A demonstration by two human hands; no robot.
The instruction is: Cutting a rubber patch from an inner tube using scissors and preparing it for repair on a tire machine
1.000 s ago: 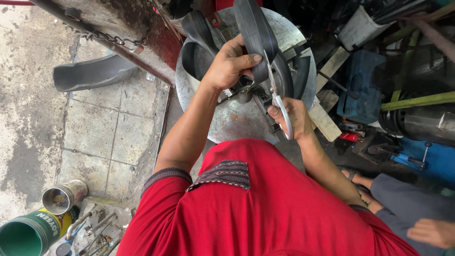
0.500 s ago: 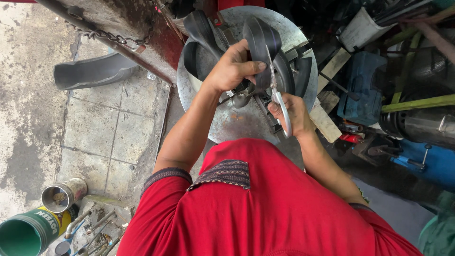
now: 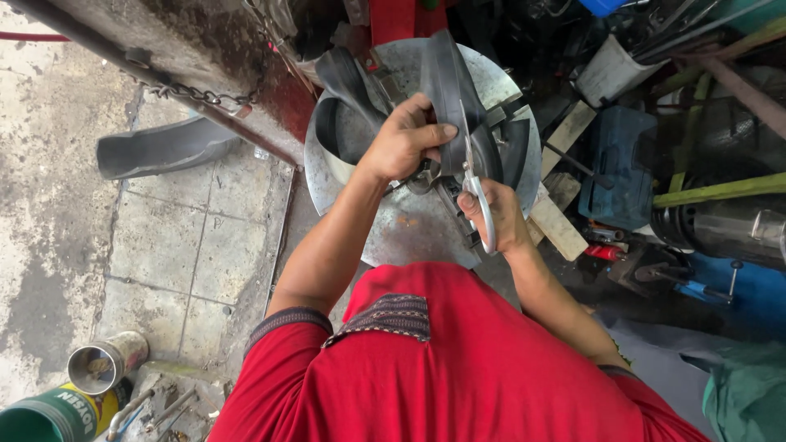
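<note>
The head view looks straight down over a red shirt with a dark patterned collar [image 3: 385,315] onto a round grey metal worktop [image 3: 409,225]. The left hand [image 3: 405,139] is clamped on a black rubber inner tube strip [image 3: 442,90], fingers curled over its edge and thumb pressed along its side, holding it up over the middle of the worktop. The strip runs from the hand towards the far rim of the disc, and another loop of the same black rubber [image 3: 344,86] curves round on the left part of the disc. The right hand [image 3: 499,217] is closed around the handles of a pair of silver metal scissors [image 3: 475,184], whose blades point up along the right edge of the strip, just beside the left hand's fingertips; whether the blades bite the rubber cannot be told.

On the concrete floor to the left lies a curved piece of black rubber [image 3: 160,147], well apart from the worktop. A rusty chain [image 3: 188,92] hangs along a dark bar above it. At the lower left stand a green paint can [image 3: 57,413] and an open metal tin [image 3: 102,364]. To the right of the disc sit wooden blocks [image 3: 557,221] and a dark blue case [image 3: 622,172].
</note>
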